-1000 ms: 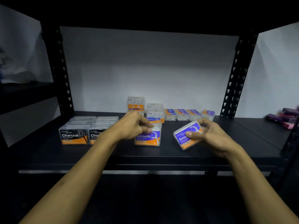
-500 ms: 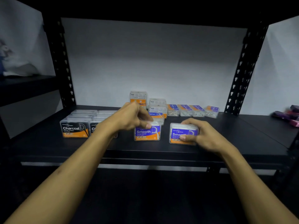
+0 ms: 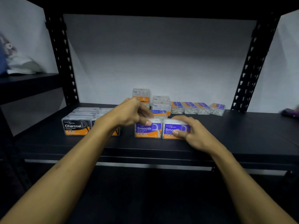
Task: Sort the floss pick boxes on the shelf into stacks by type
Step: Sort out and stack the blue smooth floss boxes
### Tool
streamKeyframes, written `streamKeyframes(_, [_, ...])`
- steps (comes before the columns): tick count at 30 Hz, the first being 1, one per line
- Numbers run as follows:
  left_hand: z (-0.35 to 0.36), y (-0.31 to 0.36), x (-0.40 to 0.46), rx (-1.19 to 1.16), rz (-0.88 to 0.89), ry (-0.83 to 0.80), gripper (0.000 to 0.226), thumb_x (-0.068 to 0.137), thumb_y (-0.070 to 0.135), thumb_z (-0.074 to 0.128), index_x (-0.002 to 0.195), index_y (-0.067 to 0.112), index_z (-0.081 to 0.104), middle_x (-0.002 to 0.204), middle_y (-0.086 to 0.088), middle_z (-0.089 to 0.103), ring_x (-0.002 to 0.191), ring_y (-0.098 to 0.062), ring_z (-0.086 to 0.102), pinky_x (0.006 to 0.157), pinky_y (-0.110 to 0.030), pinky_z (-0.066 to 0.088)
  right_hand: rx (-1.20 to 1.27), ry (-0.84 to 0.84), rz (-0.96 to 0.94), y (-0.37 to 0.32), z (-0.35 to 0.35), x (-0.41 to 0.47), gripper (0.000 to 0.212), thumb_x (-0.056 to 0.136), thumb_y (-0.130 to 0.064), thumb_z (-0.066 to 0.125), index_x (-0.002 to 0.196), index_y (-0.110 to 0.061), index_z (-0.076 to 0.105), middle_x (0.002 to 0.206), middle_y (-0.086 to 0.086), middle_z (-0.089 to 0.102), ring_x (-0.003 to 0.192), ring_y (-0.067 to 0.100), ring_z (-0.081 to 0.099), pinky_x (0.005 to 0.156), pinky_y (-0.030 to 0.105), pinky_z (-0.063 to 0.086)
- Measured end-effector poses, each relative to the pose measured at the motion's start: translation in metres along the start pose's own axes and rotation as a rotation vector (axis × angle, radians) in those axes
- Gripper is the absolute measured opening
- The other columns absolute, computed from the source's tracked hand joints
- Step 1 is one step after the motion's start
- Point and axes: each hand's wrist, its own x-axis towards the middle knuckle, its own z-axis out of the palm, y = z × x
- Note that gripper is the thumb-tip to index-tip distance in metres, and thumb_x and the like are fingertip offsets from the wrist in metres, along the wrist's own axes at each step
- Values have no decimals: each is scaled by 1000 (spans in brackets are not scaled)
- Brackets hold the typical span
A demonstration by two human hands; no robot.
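on black shelf, our right hand just set purple smooth box beside its twin, fingers clamped; left hand pinches twin; row grows.

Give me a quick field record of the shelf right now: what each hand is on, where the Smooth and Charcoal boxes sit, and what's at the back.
left hand: thumb on the top front edge of the left Smooth box
right hand: grips the right Smooth box
Smooth boxes: side by side at shelf front, upright, labels facing out
Charcoal boxes: front left, more behind them
back of shelf: small stacks of boxes centre, row of four purple-orange boxes to the right
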Motion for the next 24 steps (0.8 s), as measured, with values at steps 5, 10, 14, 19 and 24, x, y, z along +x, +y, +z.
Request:
streamKeyframes(5, [3, 1, 0, 51, 7, 30, 40, 75, 23, 85, 114, 21, 75, 109, 6, 76, 94, 2, 68, 84, -12, 52, 8, -27, -12, -1, 1, 4, 54, 88, -23, 73, 138, -30, 54, 120, 3, 53, 103, 7, 58, 83, 14, 47])
streamKeyframes(10, [1, 1, -3, 49, 14, 26, 40, 76, 26, 84, 114, 23, 75, 110, 7, 75, 94, 3, 66, 88, -18, 54, 43, -31, 5, 0, 3, 0, 50, 88, -24, 73, 132, -34, 50, 124, -2, 55, 106, 10, 62, 91, 32, 55])
streamKeyframes(14, [-1, -1, -3, 59, 21, 13, 38, 77, 26, 83, 114, 23, 75, 110, 7, 75, 88, 10, 63, 73, -3, 48, 52, 7, 19, -1, 3, -2, 39, 87, -24, 75, 115, -28, 49, 113, -5, 62, 95, 8, 65, 74, 23, 55])
streamKeyframes(19, [-3, -1, -4, 45, 11, -13, 39, 77, 25, 83, 115, 23, 75, 109, 7, 75, 90, 7, 65, 76, -7, 51, 47, 14, 11, 0, 6, 1, 41, 84, -27, 76, 117, -31, 53, 120, -1, 61, 103, 12, 65, 78, 26, 58])
streamKeyframes(24, [-2, 2, -3, -12, -7, -46, 54, 76, 26, 85, 125, 26, 62, 104, 4, 75, 93, -7, 72, 88, -34, 59, 80, 8, -3, -2, 7, -1, 44, 84, -32, 76, 123, -33, 56, 120, -4, 63, 102, 9, 66, 87, 29, 57])
